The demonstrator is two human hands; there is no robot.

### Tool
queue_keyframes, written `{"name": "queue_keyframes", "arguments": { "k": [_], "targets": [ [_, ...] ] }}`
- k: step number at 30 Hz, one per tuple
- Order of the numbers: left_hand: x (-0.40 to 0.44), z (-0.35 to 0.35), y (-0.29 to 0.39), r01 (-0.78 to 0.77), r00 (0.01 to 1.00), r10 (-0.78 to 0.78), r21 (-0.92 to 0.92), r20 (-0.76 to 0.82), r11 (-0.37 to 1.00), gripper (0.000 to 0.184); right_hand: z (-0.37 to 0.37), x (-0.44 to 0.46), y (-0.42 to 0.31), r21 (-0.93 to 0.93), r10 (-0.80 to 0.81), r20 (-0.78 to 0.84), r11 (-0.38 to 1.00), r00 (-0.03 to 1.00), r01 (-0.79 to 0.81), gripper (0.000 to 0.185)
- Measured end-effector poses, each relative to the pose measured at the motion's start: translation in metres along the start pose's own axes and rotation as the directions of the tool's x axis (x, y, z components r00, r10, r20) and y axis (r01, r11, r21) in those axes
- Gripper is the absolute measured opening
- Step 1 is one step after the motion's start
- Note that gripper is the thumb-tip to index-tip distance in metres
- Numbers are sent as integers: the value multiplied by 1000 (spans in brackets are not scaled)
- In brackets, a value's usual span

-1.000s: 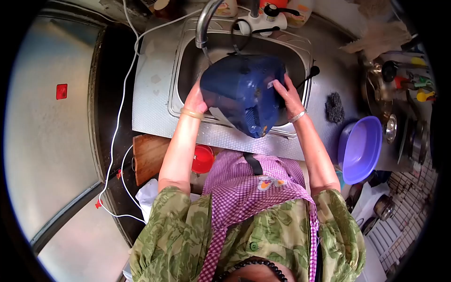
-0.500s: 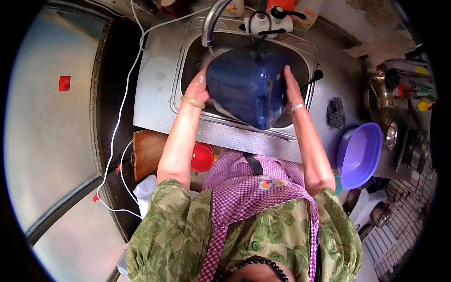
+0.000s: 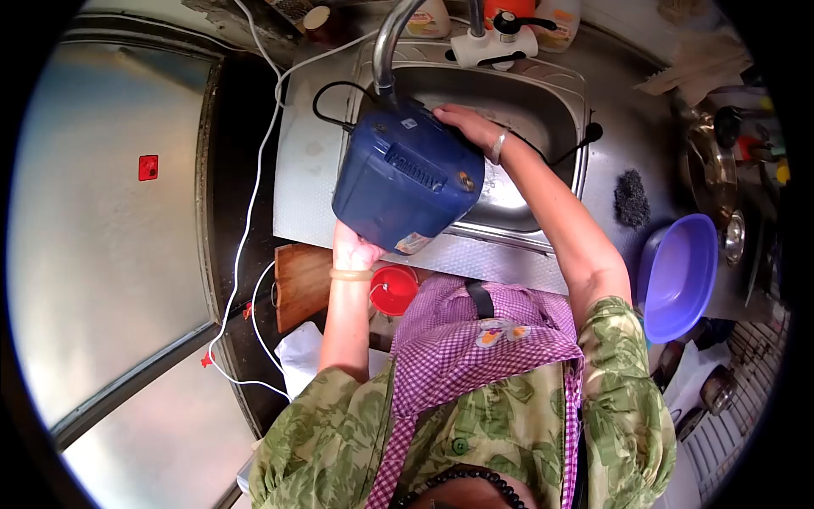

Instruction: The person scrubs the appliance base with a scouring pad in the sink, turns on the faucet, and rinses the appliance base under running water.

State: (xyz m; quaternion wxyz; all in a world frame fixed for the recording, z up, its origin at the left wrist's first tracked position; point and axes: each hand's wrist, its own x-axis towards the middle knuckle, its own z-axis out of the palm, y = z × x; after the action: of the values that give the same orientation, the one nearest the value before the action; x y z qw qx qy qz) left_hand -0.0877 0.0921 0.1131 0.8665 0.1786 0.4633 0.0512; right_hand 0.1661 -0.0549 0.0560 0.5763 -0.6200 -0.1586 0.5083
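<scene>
A boxy dark blue plastic appliance [image 3: 390, 182] is tilted under the faucet [image 3: 384, 64], showing a vented face and a black cord [image 3: 326, 97]. I cannot tell its exact kind. My left hand [image 3: 356, 246] supports it from below at the near left corner, fingers partly hidden beneath. On the far right side, my right hand [image 3: 469, 127] presses against it with the fingers stretched along its edge. Together the two hands hold it over the left part of the steel sink [image 3: 526, 191] and the counter edge.
A black scouring pad [image 3: 631, 199] and a purple basin [image 3: 678, 276] are on the right. Bottles [image 3: 428, 19] and a white tap fitting [image 3: 494, 42] stand behind the sink. A white cord [image 3: 250, 212] hangs at left; a red bucket [image 3: 394, 290] sits below the counter.
The appliance has turned and moved left, out from the middle of the sink, so its vented face and cord show. My left hand went underneath; my right hand moved to its far side.
</scene>
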Motion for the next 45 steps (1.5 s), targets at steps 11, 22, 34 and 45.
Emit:
{"name": "queue_keyframes", "arguments": {
  "k": [11, 22, 34, 45],
  "targets": [
    [-8, 21, 11, 99, 962, -124, -115, -245, 988, 62, 18, 105, -7, -99, 317, 151, 947, 936, -305, 56],
    [6, 38, 39, 59, 933, -127, -206, -336, 977, 67, 16, 144, -20, -63, 254, 407, 966, 877, -251, 67],
    [-14, -23, 9, -63, 988, 85, -163, 130, 985, 39, 45, -8, -32, -125, 61, -10, 990, 998, -62, 53],
    [-10, -68, -5, -289, 948, 243, 235, 205, 928, 47, 64, -93, -25, -493, -180, 78, 848, 981, 195, 124]
  ]
}}
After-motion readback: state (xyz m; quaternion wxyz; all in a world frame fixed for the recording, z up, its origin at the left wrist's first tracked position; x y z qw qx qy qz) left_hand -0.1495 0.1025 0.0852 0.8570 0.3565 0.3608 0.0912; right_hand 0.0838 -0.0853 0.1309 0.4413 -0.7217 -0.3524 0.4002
